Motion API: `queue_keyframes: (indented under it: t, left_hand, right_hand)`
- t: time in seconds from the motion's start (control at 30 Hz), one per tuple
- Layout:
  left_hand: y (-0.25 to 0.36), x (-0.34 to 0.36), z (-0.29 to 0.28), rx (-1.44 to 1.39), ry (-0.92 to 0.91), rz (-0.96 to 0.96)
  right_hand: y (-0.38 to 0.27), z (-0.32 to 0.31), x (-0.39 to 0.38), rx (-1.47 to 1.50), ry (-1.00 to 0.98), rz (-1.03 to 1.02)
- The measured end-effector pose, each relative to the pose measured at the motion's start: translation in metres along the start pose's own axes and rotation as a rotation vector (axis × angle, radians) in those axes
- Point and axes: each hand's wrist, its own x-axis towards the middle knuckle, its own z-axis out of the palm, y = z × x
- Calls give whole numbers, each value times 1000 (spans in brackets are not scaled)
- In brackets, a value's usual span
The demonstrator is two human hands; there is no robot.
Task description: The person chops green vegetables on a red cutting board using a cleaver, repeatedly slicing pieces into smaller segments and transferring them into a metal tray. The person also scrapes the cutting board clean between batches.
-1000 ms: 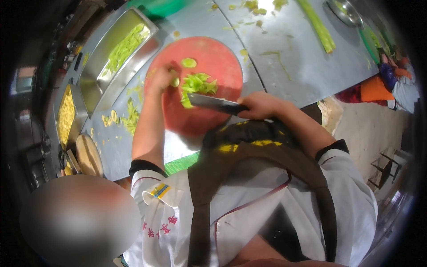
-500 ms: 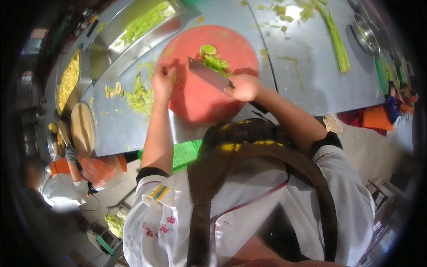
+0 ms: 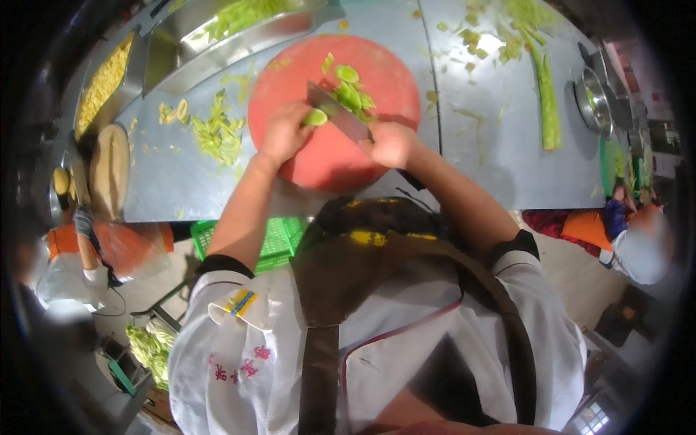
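Observation:
On the round red chopping board (image 3: 330, 161), my right hand (image 3: 394, 144) is wrapped round the handle of a broad cleaver (image 3: 338, 114). Its blade slants up to the left across the board. Against the blade's far side lie cut green stem slices (image 3: 351, 95), with a round pale-green one among them. At the board's left, my left hand (image 3: 284, 133) has its fingers closed on a green stem piece (image 3: 316, 117), its pale round cut end close to the blade. The rest of that piece is hidden by the fingers.
Green strips (image 3: 219, 135) lie left of the board. Behind stand a steel tray (image 3: 239, 52) of green strips and a tray of yellow bits (image 3: 105, 83). A long green stalk (image 3: 548, 101) and a steel bowl (image 3: 593, 105) are at right. Other people work at both sides.
My left hand has moved right, toward the cleaver, and a stem piece now shows in its fingers. The cleaver stays beside the slices. The whole view has shifted a little.

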Motion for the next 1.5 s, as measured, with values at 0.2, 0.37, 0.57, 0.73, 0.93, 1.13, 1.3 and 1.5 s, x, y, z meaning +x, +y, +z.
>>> queue_keyframes:
  t: [0.2,0.37,0.57,0.73,0.93,1.13,1.3,1.5]
  left_hand:
    - [33,-11,3,-23,-54,172]
    - [31,-17,8,68,-31,236]
    - [29,-19,12,60,37,278]
    - [26,-24,15,57,47,257]
    - [27,-28,16,83,60,257]
    - [31,-33,19,91,64,202]
    - [31,-34,23,83,135,216]
    - [35,-37,24,72,179,198]
  right_hand:
    - [13,13,-17,-63,224,-140]
    - [6,10,-24,-143,296,-299]
    - [-2,12,-31,-163,147,-209]
    - [-22,-1,-38,-156,157,-222]
    - [-22,-1,-34,-227,101,-180]
    - [-18,7,-33,-216,89,-205]
    - [-18,12,-34,-183,133,-215]
    - [-28,4,-35,-176,71,-174]
